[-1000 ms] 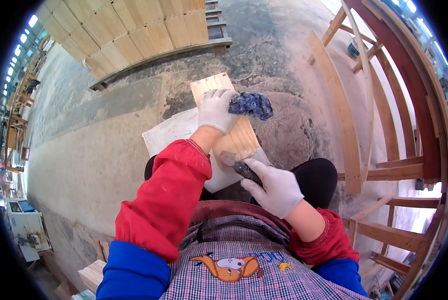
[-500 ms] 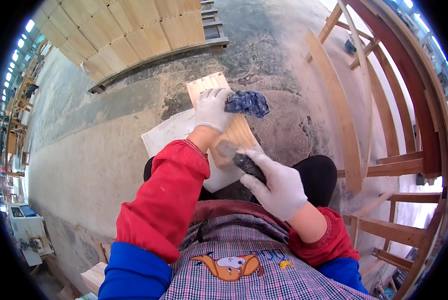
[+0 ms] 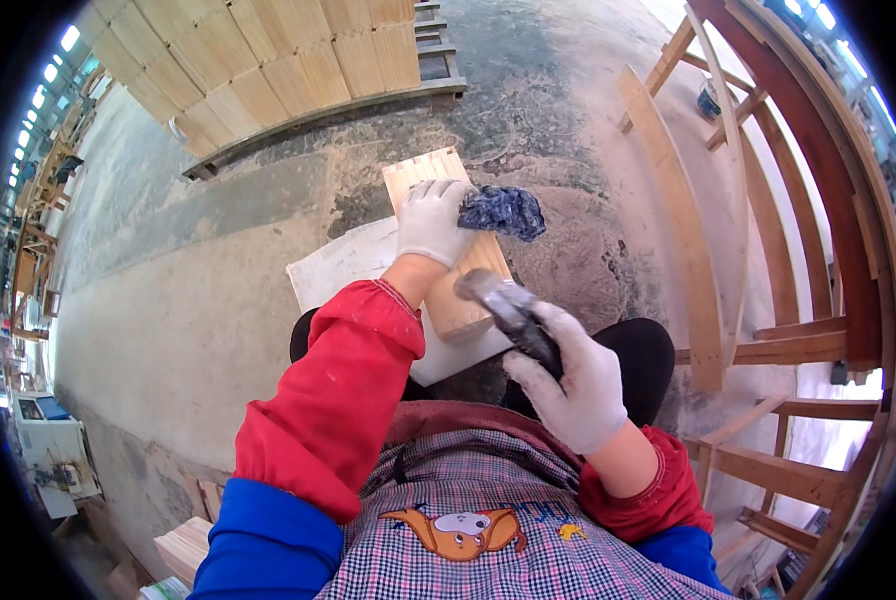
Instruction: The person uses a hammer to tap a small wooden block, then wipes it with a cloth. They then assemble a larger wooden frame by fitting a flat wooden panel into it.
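Head view: a white sheet [image 3: 343, 262] lies partly beneath the wooden piece [image 3: 448, 305]. The left hand [image 3: 435, 220] rests over the wood, dark blue rag [image 3: 508, 213] bunched at its thumb side; the thumb is hidden, so I cannot tell its grip. Firm pressure there should steady the piece. The blurred dark tool [image 3: 518, 325], gripped in the right hand [image 3: 578, 385], angles over the near end; light, level strokes seem best. Floor [image 3: 580, 270] past the right edge gives room; the right knee [image 3: 646, 365] sits close, the wooden frame [image 3: 683, 230] well apart.
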The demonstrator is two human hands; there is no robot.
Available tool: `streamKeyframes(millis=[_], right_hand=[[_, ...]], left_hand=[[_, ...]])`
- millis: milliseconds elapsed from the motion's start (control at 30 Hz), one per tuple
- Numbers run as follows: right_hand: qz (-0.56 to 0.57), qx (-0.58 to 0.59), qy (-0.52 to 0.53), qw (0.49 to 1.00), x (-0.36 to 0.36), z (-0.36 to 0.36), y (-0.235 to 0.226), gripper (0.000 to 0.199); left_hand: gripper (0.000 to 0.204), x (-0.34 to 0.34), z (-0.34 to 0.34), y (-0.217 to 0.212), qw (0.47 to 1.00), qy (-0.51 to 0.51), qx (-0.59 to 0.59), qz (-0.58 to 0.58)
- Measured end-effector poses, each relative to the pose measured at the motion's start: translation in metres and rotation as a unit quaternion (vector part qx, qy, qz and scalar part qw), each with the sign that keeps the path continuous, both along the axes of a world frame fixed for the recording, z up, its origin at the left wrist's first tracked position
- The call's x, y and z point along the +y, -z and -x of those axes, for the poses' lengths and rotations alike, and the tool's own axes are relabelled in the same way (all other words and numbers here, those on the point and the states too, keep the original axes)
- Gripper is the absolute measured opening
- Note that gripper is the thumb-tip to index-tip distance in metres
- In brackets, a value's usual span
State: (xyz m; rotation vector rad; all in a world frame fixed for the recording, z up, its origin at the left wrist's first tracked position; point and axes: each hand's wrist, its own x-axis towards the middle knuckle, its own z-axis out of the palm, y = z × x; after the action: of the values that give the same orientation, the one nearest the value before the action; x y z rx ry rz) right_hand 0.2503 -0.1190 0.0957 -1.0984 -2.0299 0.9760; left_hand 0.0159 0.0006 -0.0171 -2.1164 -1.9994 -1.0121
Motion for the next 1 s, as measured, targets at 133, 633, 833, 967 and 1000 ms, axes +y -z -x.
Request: streamKeyframes(millis=[133, 633, 833, 967, 1000], right_hand=[[0.031, -0.094, -0.02, 0.995, -0.002, -0.002, 0.014, 0.043], [0.08, -0.167, 0.002, 0.983, 0.007, -0.025, 0.018, 0.047], [0.065, 0.032, 0.081, 0.994, 0.002, -0.028, -0.001, 0.046], [0.085, -0.197, 0.034, 0.976, 0.007, -0.028, 0.028, 0.041], [0.087, -0.146, 0.046, 0.984, 0.006, -0.03, 0.038, 0.038]], left_hand=[[0.039, 0.002, -0.003, -0.002, 1.0, 0.004, -0.007, 0.013], [0.038, -0.005, -0.005, -0.007, 1.0, 0.009, -0.011, 0.017], [0.038, -0.003, -0.005, -0.008, 1.0, -0.001, -0.013, 0.017], [0.036, 0.0, -0.004, -0.009, 1.0, 0.002, -0.019, -0.008], [0.034, 0.0, -0.002, -0.009, 0.981, 0.031, -0.189, 0.024]])
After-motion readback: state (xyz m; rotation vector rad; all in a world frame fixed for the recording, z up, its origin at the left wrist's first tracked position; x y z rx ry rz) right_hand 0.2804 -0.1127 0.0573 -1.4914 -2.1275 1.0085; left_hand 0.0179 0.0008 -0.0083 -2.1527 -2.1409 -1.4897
